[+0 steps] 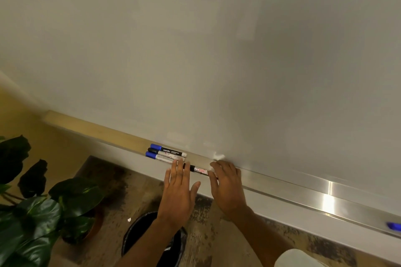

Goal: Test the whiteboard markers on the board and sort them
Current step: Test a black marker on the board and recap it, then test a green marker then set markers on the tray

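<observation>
A large white whiteboard (217,50) fills the view, with a metal tray (303,191) along its bottom edge. Three markers lie side by side on the tray: a blue-capped one with a black label (168,150), a black-capped one (166,154) and another blue-capped one (161,157). A fourth marker with a black cap (198,169) lies on the tray between my hands. My left hand (179,191) rests with straight fingers over the marker's left end. My right hand (226,184) touches its right end, fingers bent over it.
A black waste bin (141,234) stands on the floor below my hands. A leafy potted plant (43,212) is at the lower left. A blue object (393,226) lies on the tray at the far right edge.
</observation>
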A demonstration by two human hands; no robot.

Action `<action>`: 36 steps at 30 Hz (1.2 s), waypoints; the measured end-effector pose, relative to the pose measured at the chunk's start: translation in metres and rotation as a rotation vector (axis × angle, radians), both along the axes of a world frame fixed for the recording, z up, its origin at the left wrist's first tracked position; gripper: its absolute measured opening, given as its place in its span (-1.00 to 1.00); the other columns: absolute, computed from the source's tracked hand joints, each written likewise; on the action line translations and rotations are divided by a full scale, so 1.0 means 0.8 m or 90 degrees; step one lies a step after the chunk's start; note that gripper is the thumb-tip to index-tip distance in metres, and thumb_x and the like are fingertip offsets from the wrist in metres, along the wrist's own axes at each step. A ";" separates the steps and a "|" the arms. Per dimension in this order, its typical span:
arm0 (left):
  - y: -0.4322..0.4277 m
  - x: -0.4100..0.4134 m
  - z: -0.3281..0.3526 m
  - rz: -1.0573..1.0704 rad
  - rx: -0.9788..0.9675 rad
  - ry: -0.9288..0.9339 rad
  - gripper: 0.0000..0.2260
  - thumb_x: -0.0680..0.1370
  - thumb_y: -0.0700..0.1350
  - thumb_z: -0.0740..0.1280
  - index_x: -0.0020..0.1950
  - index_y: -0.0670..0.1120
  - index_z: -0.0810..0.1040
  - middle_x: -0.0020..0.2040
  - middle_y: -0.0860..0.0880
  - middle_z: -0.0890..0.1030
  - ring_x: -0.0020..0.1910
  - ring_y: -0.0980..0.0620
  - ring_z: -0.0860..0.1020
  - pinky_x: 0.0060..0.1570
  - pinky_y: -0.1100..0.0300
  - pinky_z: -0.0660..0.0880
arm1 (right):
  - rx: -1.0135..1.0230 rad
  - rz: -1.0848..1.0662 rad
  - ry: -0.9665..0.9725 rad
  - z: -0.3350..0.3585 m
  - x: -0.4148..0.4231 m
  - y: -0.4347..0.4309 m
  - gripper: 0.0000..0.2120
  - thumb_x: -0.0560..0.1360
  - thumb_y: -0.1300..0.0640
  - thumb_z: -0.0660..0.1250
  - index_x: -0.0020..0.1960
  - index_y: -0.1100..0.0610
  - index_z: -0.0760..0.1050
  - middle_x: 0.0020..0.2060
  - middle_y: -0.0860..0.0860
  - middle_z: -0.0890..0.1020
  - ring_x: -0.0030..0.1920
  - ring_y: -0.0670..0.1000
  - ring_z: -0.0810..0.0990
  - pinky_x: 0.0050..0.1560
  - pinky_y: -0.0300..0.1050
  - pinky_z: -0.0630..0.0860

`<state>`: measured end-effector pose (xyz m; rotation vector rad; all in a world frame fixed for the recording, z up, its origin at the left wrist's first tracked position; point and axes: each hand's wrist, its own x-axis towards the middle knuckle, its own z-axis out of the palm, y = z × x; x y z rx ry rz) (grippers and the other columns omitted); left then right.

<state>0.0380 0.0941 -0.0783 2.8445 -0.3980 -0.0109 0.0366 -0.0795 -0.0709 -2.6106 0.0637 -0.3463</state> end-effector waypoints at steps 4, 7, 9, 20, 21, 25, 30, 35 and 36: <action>-0.024 -0.008 0.021 -0.028 -0.025 -0.001 -0.33 0.67 0.33 -0.24 0.67 -0.03 -0.06 0.67 -0.06 -0.17 0.65 -0.01 -0.22 0.59 0.00 -0.23 | -0.005 -0.010 -0.041 0.021 -0.024 -0.019 -0.64 0.65 -0.06 0.12 0.29 0.09 0.51 0.26 0.03 0.56 0.34 0.09 0.44 0.33 0.12 0.38; -0.044 -0.018 0.034 -0.051 -0.043 -0.004 -0.34 0.68 0.32 -0.21 0.67 -0.04 -0.07 0.67 -0.06 -0.18 0.65 -0.03 -0.20 0.59 0.00 -0.22 | -0.013 -0.021 -0.063 0.033 -0.048 -0.039 -0.65 0.64 -0.05 0.18 0.33 0.09 0.48 0.31 0.04 0.52 0.39 0.09 0.39 0.39 0.13 0.31; -0.062 -0.028 0.043 -0.075 -0.050 -0.008 -0.35 0.69 0.30 -0.20 0.67 -0.05 -0.06 0.67 -0.07 -0.16 0.65 -0.03 -0.19 0.59 0.01 -0.22 | -0.017 -0.034 -0.072 0.041 -0.065 -0.054 -0.64 0.64 -0.06 0.20 0.34 0.09 0.47 0.32 0.04 0.51 0.40 0.09 0.38 0.40 0.12 0.29; -0.208 -0.124 0.084 -0.149 -0.045 0.004 -0.32 0.65 0.34 -0.25 0.67 -0.01 -0.17 0.66 -0.02 -0.30 0.62 0.02 -0.32 0.58 -0.01 -0.23 | -0.066 -0.136 -0.076 0.082 -0.188 -0.207 -0.63 0.63 -0.08 0.18 0.37 0.05 0.44 0.37 0.03 0.47 0.43 0.06 0.31 0.47 0.07 0.19; -0.224 -0.133 0.087 -0.154 -0.043 0.003 -0.31 0.64 0.35 -0.27 0.67 -0.01 -0.18 0.65 -0.01 -0.31 0.62 0.03 -0.33 0.58 -0.01 -0.23 | -0.070 -0.149 -0.076 0.085 -0.200 -0.224 -0.63 0.63 -0.09 0.17 0.37 0.04 0.43 0.38 0.03 0.46 0.43 0.05 0.30 0.47 0.05 0.16; -0.284 -0.170 0.098 -0.166 -0.026 -0.002 -0.31 0.63 0.33 -0.26 0.67 -0.02 -0.18 0.65 -0.02 -0.32 0.61 0.03 -0.36 0.57 0.00 -0.26 | -0.066 -0.188 -0.074 0.095 -0.248 -0.289 -0.59 0.64 -0.15 0.08 0.38 0.01 0.42 0.40 0.03 0.45 0.44 0.09 0.32 0.46 0.15 0.25; -0.349 -0.208 0.107 -0.160 -0.026 -0.006 -0.29 0.62 0.36 -0.31 0.66 -0.01 -0.18 0.65 -0.04 -0.29 0.62 0.02 -0.35 0.57 0.02 -0.28 | -0.063 -0.212 -0.053 0.105 -0.299 -0.361 -0.56 0.64 -0.19 -0.01 0.39 -0.02 0.38 0.42 0.02 0.42 0.45 0.11 0.34 0.41 0.22 0.31; -0.402 -0.229 0.119 -0.173 -0.022 0.006 -0.30 0.60 0.36 -0.30 0.65 0.01 -0.23 0.64 -0.03 -0.32 0.60 0.04 -0.38 0.57 0.03 -0.30 | -0.091 -0.231 -0.038 0.108 -0.331 -0.424 -0.63 0.65 -0.11 0.05 0.36 -0.01 0.39 0.39 0.01 0.43 0.43 0.08 0.31 0.42 0.15 0.31; -0.408 -0.231 0.119 -0.181 -0.023 0.006 -0.29 0.59 0.36 -0.31 0.65 0.01 -0.23 0.64 -0.03 -0.33 0.60 0.04 -0.39 0.57 0.03 -0.30 | -0.094 -0.236 -0.037 0.106 -0.334 -0.434 -0.64 0.64 -0.09 0.07 0.36 0.00 0.39 0.38 0.01 0.44 0.42 0.08 0.31 0.41 0.13 0.31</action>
